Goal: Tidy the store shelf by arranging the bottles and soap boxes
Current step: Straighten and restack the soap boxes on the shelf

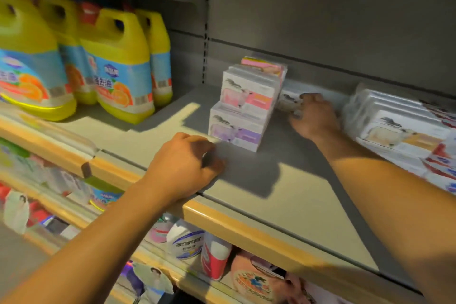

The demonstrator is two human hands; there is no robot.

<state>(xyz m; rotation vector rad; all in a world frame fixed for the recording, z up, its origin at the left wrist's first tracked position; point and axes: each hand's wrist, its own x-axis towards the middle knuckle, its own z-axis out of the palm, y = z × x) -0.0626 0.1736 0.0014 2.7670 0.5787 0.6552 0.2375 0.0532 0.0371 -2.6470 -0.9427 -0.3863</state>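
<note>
A grey metal store shelf (283,187) with a tan front strip is seen under warm, slanting light, with a grey back panel behind it. A stack of soap boxes (243,106) stands near the middle of the shelf; the boxes are white with a dark logo, the upper front one banded in pink and the lower front one in purple, and a pink-topped box is seen at the back of the stack. More boxes are lined behind the two front ones, but an exact count cannot be made. Just right of the stack, a single soap box (287,101) lying at the back of the shelf is gripped by the right hand (314,118), whose fingers are curled over it. Farther right of the stack, a second group of white soap boxes (399,126) is blurred. Left of the stack, well apart, four yellow bottles (118,64) with handles and blue, orange-printed labels are stood together. In front of the stack, the left hand (185,168) is rested on the shelf edge with fingers curled under; nothing is seen held in it.
</note>
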